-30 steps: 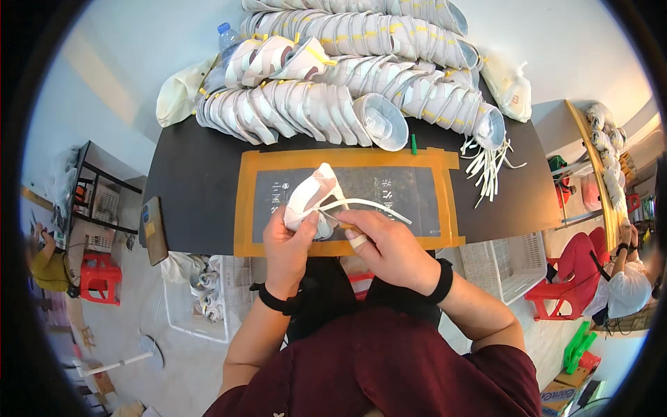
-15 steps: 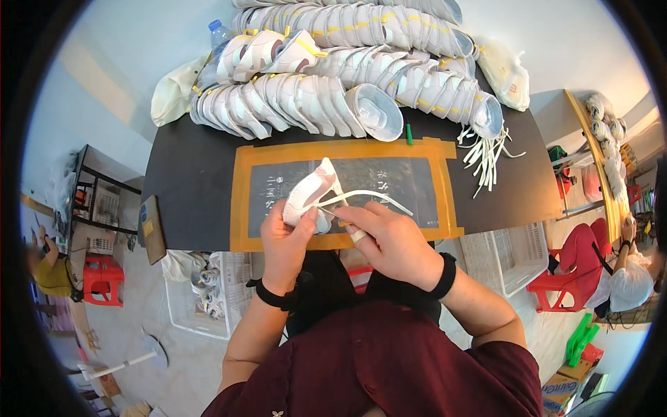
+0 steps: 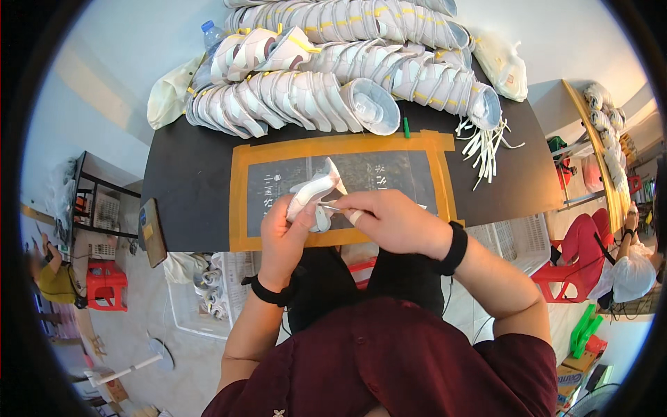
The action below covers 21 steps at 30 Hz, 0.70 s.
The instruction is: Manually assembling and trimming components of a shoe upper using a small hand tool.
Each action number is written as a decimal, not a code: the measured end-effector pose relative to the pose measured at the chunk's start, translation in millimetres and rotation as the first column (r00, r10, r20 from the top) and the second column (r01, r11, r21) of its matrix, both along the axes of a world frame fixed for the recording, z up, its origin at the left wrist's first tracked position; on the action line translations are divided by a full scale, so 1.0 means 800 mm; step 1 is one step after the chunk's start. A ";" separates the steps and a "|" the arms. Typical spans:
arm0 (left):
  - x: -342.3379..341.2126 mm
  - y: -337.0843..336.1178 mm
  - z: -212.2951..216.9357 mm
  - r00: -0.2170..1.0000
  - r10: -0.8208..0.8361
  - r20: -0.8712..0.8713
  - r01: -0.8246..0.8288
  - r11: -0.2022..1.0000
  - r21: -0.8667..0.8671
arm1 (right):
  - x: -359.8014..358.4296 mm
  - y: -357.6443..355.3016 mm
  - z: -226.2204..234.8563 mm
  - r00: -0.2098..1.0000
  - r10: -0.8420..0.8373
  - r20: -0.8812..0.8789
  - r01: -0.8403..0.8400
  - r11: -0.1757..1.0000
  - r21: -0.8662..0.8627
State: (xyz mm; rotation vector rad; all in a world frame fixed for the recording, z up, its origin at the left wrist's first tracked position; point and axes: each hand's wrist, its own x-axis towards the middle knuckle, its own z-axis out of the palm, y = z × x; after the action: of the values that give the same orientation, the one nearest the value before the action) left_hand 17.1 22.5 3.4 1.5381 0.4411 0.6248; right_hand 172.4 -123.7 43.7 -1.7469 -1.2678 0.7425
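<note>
A white and mauve shoe upper (image 3: 314,189) is held above the front middle of the table. My left hand (image 3: 283,229) is closed around its near left side, the thumb pressed on the piece. At its right side, my right hand (image 3: 392,226) pinches a slim tool (image 3: 332,207), whose thin, metal-looking tip reaches to the upper. The tool's handle is mostly hidden in my fingers, so its exact kind cannot be made out. A small white tip, probably the end of a flat lace (image 3: 422,206), shows past my right knuckles; the rest is hidden by the hand.
Nested rows of shoe uppers (image 3: 278,104) fill the table's back. Loose white laces (image 3: 484,153) hang at the right, beside a green marker-like stick (image 3: 406,127). A phone (image 3: 153,233) lies at the left edge. Crates (image 3: 201,313) stand below; people sit on both sides.
The long white lace that stretched rightward over my right hand is now mostly out of sight. My right hand has turned and risen slightly, and the upper is tilted differently in my left hand.
</note>
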 end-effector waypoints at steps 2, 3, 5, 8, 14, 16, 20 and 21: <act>-0.002 0.005 -0.005 0.999 -0.015 -0.049 0.013 0.999 -0.034 | 0.008 0.010 0.003 0.996 0.018 -0.083 -0.023 0.998 -0.060; -0.002 0.007 -0.003 0.999 -0.013 -0.050 0.011 0.999 -0.035 | 0.009 0.016 0.003 0.985 0.036 -0.167 -0.056 0.992 -0.116; -0.001 0.011 0.002 0.988 -0.003 -0.153 -0.010 0.996 -0.084 | 0.003 0.025 -0.007 0.998 0.055 0.007 -0.054 0.992 -0.117; 0.000 0.019 -0.004 0.987 -0.001 -0.164 -0.040 0.968 -0.247 | -0.006 0.045 -0.001 0.965 0.092 0.244 -0.050 0.983 -0.175; 0.008 0.026 -0.007 0.987 0.006 -0.158 -0.057 0.944 -0.324 | 0.014 0.073 -0.014 0.957 0.155 0.246 -0.097 0.968 -0.233; 0.008 0.030 -0.010 0.982 0.022 -0.187 -0.084 0.940 -0.331 | 0.001 0.075 -0.005 0.944 0.148 0.296 -0.091 0.976 -0.197; 0.008 0.035 -0.007 0.968 0.051 -0.244 -0.136 0.929 -0.345 | -0.021 0.072 -0.009 0.723 0.284 0.629 -0.122 0.950 -0.289; 0.009 0.035 -0.007 0.968 0.053 -0.247 -0.140 0.926 -0.350 | -0.015 0.075 -0.015 0.724 0.290 0.626 -0.126 0.948 -0.293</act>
State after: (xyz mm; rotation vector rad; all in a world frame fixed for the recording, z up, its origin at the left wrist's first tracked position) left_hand 24.5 50.1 -2.3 1.2400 0.7732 0.4081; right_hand 160.4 -63.7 32.0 -2.1903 -1.9514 0.3913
